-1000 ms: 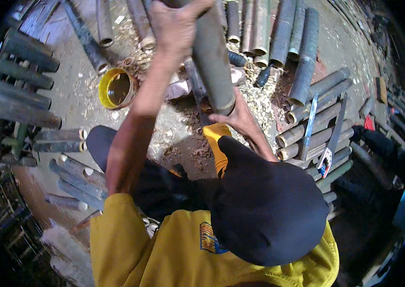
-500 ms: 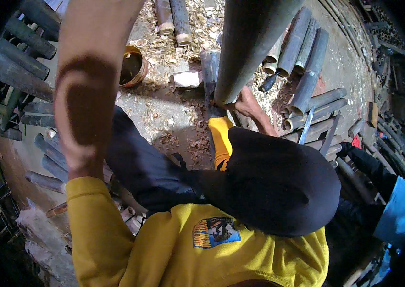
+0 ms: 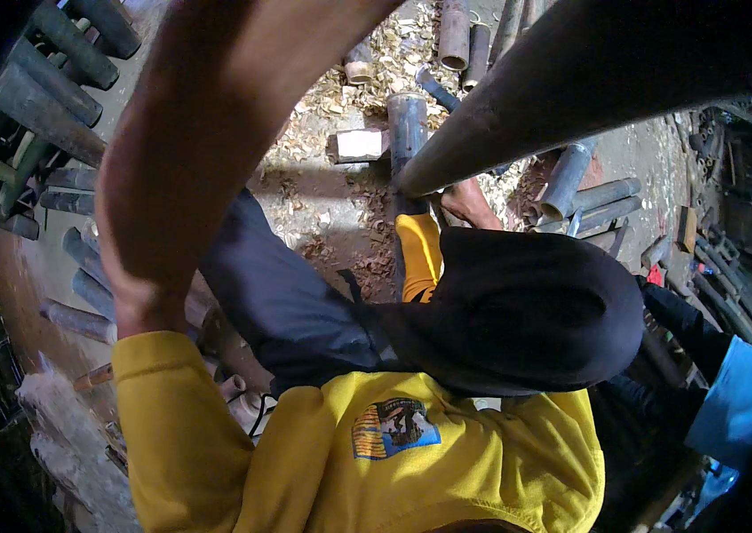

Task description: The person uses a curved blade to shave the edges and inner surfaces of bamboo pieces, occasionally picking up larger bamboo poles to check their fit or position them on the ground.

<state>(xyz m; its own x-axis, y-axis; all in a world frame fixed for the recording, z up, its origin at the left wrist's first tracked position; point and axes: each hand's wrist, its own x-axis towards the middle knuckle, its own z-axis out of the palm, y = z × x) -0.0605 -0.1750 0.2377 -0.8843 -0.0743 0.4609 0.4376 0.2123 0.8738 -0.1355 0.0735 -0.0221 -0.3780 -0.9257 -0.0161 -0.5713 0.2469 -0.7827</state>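
A long dark bamboo pole [image 3: 553, 111] slants from the upper right edge down to the middle, its lower end by my yellow-covered foot [image 3: 420, 253]. Beside that end is my right hand [image 3: 467, 204], its fingers mostly hidden behind the pole and my knee. My left forearm [image 3: 207, 133] rises past the top edge, so my left hand is out of sight. Under the pole's low end lies a short bamboo section [image 3: 408, 124] on the floor. A pale-topped block [image 3: 360, 144] rests just left of it.
Wood chips [image 3: 318, 111] cover the floor ahead. Cut bamboo lengths [image 3: 65, 89] are stacked at left, with more bamboo pieces [image 3: 602, 197] at right. A dark curved tool [image 3: 436, 89] lies beyond the section. At the right edge is another person's blue garment [image 3: 736, 400].
The pole has tipped over toward the right, its lower end staying near my foot. My left forearm has swung rightward across the top, and the bucket there is now hidden.
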